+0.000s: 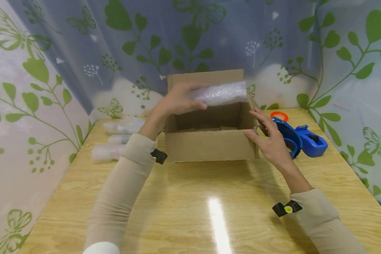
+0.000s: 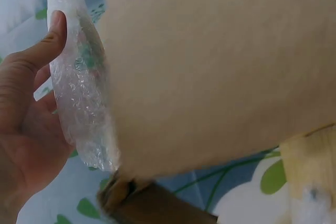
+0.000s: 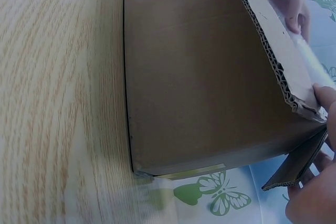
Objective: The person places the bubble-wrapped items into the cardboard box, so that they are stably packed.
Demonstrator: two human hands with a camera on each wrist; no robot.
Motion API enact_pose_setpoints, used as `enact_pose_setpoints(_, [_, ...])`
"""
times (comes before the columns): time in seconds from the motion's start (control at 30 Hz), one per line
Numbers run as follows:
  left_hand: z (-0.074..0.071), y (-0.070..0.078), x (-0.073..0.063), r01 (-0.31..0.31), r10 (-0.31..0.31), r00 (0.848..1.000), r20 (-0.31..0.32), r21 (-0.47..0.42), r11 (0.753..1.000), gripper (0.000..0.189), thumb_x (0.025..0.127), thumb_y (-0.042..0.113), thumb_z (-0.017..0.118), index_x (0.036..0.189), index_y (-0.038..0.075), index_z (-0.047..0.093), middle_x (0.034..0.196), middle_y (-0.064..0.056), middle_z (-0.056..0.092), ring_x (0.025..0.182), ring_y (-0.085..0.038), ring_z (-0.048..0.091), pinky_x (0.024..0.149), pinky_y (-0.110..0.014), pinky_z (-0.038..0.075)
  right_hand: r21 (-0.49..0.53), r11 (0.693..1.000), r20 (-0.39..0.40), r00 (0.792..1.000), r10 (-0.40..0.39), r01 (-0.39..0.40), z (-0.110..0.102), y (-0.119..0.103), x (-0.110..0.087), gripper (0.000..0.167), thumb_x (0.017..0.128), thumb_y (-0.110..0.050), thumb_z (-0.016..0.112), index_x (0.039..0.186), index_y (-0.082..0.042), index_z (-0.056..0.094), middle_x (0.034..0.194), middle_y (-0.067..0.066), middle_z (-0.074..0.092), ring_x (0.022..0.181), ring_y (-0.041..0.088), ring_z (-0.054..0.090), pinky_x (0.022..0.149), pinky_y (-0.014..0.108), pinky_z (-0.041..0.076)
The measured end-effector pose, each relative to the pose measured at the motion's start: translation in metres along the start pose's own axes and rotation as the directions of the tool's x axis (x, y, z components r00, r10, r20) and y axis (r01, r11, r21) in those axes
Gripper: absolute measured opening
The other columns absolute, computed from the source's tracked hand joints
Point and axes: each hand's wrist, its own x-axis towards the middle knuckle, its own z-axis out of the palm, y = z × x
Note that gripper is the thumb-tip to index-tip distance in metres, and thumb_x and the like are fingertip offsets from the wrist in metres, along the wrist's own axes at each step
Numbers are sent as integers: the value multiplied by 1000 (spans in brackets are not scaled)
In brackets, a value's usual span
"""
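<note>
An open cardboard box [image 1: 209,146] stands on the wooden table in the head view. Over its opening, my left hand [image 1: 181,97] grips a bubble-wrapped bundle [image 1: 222,93] by its left end, thumb in front. Green marks show through the clear wrap of this bundle [image 2: 84,61] in the left wrist view; its contents are otherwise hidden. My right hand [image 1: 271,143] holds the box's right front corner, thumb on the front edge and fingers at the right side flap [image 3: 296,161].
Several more wrapped bundles [image 1: 109,152] lie left of the box. To its right are a blue tape dispenser [image 1: 315,144] and an orange-red tape ring [image 1: 279,116]. A leaf-patterned curtain [image 1: 190,35] hangs behind the table [image 1: 177,197].
</note>
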Motion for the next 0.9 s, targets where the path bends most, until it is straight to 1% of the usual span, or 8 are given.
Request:
enact_pose_setpoints(0.17, [14, -3, 2, 19, -20, 999, 42, 16, 1000, 68, 87, 28, 87, 149, 17, 59, 152, -2, 58, 145, -22, 47, 122, -32, 33, -2, 1000, 3, 1000, 5, -5, 0, -1, 1, 60, 103, -21, 68, 159, -26, 45, 169, -12, 28, 157, 20, 22, 124, 56, 28])
enact_pose_setpoints(0.3, [25, -9, 3, 36, -36, 997, 65, 5, 999, 67, 89, 28, 85, 149, 17, 58, 153, -3, 56, 147, -22, 45, 123, -33, 33, -5, 1000, -2, 1000, 7, -7, 0, 0, 1, 60, 103, -22, 68, 158, -29, 46, 169, -13, 28, 157, 20, 22, 124, 56, 28])
enact_pose_setpoints(0.4, [32, -15, 3, 50, -50, 996, 70, 7, 999, 68, 88, 28, 85, 149, 17, 59, 154, -4, 55, 147, -23, 45, 123, -34, 32, 1, 1000, -1, 1000, 5, -5, 0, 0, 1, 59, 103, -22, 68, 157, -31, 46, 169, -13, 28, 158, 19, 20, 124, 57, 26])
enact_pose_setpoints(0.5, [38, -22, 3, 59, -59, 996, 72, 11, 998, 67, 89, 28, 85, 149, 17, 58, 155, -5, 54, 148, -25, 44, 123, -36, 32, 2, 1000, 3, 1000, 5, -5, 0, 0, 0, 60, 103, -22, 68, 158, -31, 46, 169, -13, 28, 158, 19, 19, 125, 57, 25])
enact_pose_setpoints(0.6, [43, -30, 1, 82, -83, 993, 82, 13, 997, 67, 90, 30, 84, 150, 18, 57, 156, -4, 53, 148, -25, 43, 124, -37, 32, -2, 1000, 5, 1000, 9, -9, 1, 0, 0, 60, 103, -22, 68, 158, -30, 45, 169, -14, 28, 157, 19, 21, 125, 54, 27])
enact_pose_setpoints(0.7, [48, -34, 0, 101, -102, 990, 94, 21, 995, 68, 90, 30, 84, 151, 18, 57, 156, -4, 53, 149, -25, 42, 124, -37, 31, -8, 1000, 6, 1000, 14, -14, 2, -1, 0, 59, 104, -22, 67, 158, -30, 45, 169, -14, 28, 157, 19, 23, 125, 50, 29])
enact_pose_setpoints(0.77, [50, -36, 0, 105, -107, 989, 103, 33, 994, 68, 89, 30, 84, 150, 18, 57, 156, -3, 53, 149, -25, 42, 124, -36, 31, -14, 1000, 3, 1000, 15, -15, 2, 0, 0, 59, 104, -23, 67, 158, -30, 45, 168, -15, 28, 157, 19, 24, 125, 49, 29])
enact_pose_setpoints(0.9, [51, -36, 0, 101, -106, 987, 121, 48, 994, 68, 89, 30, 85, 150, 17, 58, 155, -3, 55, 148, -25, 43, 124, -36, 31, -22, 1000, -2, 1000, 17, -17, 2, -1, 0, 59, 104, -23, 67, 158, -31, 45, 168, -16, 28, 157, 18, 23, 125, 49, 29])
